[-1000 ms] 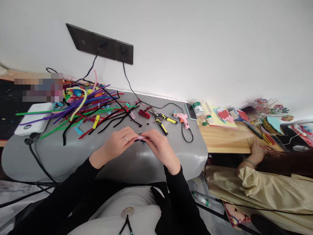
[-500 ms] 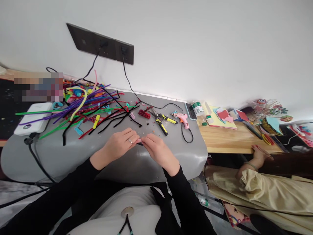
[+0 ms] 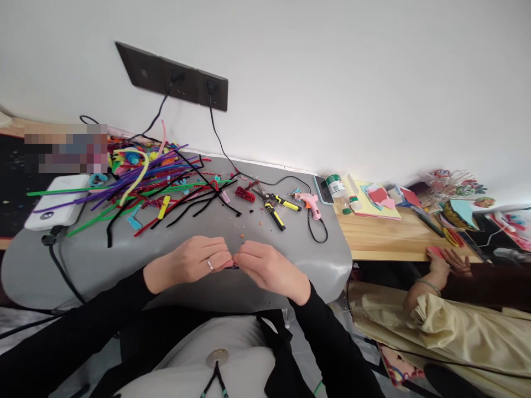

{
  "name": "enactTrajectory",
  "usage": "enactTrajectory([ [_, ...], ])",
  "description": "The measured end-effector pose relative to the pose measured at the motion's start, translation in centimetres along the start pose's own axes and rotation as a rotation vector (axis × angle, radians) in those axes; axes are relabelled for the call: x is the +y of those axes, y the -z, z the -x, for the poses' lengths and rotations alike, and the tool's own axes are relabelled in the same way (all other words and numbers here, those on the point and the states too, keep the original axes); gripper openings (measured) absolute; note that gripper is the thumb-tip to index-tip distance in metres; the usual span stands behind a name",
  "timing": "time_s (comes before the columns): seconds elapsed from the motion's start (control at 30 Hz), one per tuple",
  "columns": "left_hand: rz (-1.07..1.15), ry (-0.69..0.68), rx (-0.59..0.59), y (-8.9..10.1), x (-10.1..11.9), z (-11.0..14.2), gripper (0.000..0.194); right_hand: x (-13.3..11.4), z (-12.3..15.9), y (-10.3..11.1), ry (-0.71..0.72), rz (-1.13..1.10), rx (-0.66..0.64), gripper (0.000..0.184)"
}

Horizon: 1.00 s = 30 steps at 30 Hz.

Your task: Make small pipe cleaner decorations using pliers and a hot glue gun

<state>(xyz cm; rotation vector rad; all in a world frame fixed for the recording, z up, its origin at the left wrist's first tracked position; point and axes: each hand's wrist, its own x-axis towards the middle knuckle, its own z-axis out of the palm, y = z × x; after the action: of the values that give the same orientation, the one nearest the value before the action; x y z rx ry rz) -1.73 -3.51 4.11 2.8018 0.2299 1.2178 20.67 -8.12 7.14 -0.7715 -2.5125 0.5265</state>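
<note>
Both hands meet over the front of the grey mat, fingertips pinched together. My left hand (image 3: 193, 261), with a ring on one finger, is closed around something small. Facing it, my right hand (image 3: 269, 268) is closed too, its fingertips touching those of the left. Only a dark sliver of what they hold shows beneath the fingers; its kind is hidden. Ahead of the hands lie yellow-and-black pliers (image 3: 276, 213), a red glittery pipe cleaner bundle (image 3: 244, 194) and a pink glue gun (image 3: 310, 203). Loose black pipe cleaners (image 3: 199, 205) lie to the left.
A heap of coloured pipe cleaners (image 3: 136, 166) and a white power box (image 3: 58, 202) occupy the left side. A phone (image 3: 323, 189), a plastic bottle (image 3: 337, 187) and coloured paper (image 3: 377, 199) stand right. Another person's hands (image 3: 446, 262) work at the adjoining wooden table (image 3: 373, 237).
Both my hands have moved down toward my body, still pinched together. At the right, the other person's hands have shifted, and a second hand shows more clearly.
</note>
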Motion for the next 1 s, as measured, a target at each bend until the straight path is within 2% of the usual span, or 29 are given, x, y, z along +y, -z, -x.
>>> enactTrajectory([
  [0.13,0.083,0.069,0.066,-0.4,1.1,0.5,0.015,0.3,0.2,-0.4,0.088,-0.046,0.035,0.032],
  [0.2,0.078,0.118,0.089,-0.8,1.2,0.8,0.017,0.5,0.3,-0.9,0.06,-0.034,0.052,0.031],
  [0.37,-0.087,0.372,0.06,-1.8,0.7,1.1,0.027,0.8,-0.1,-2.4,-0.153,0.244,0.086,0.029],
  [0.47,-0.135,0.497,0.041,-2.2,0.3,1.1,0.035,1.2,-0.6,-3.2,-0.187,0.411,0.076,0.03],
  [0.6,-0.004,0.682,-0.036,-2.1,0.1,0.9,0.037,2.0,-0.6,-3.5,-0.167,0.53,0.055,0.029],
  [0.73,0.178,0.851,-0.07,-2.2,0.4,0.8,0.036,2.5,-0.4,-3.8,-0.189,0.516,0.088,0.029],
  [0.87,0.186,0.92,0.002,-2.8,0.8,0.8,0.036,2.9,-0.3,-4.4,-0.237,0.424,0.114,0.027],
  [1.0,0.152,0.957,0.015,-3.3,0.9,0.6,0.034,3.4,-0.2,-4.9,-0.249,0.357,0.131,0.028],
])
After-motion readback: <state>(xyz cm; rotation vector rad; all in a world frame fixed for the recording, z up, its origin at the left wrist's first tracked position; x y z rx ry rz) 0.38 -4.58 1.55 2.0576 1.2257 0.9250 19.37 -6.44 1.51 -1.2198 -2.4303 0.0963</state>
